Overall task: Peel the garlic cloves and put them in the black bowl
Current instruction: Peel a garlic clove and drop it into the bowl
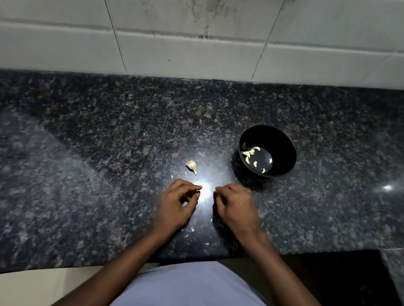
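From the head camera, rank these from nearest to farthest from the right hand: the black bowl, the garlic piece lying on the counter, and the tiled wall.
From the right hand:
1. Black bowl, just beyond it, slightly to the right.
2. Garlic piece, beyond the left hand, to the left.
3. Tiled wall, behind the counter, farthest.

Peeled cloves in black bowl; garlic piece nr left hand.
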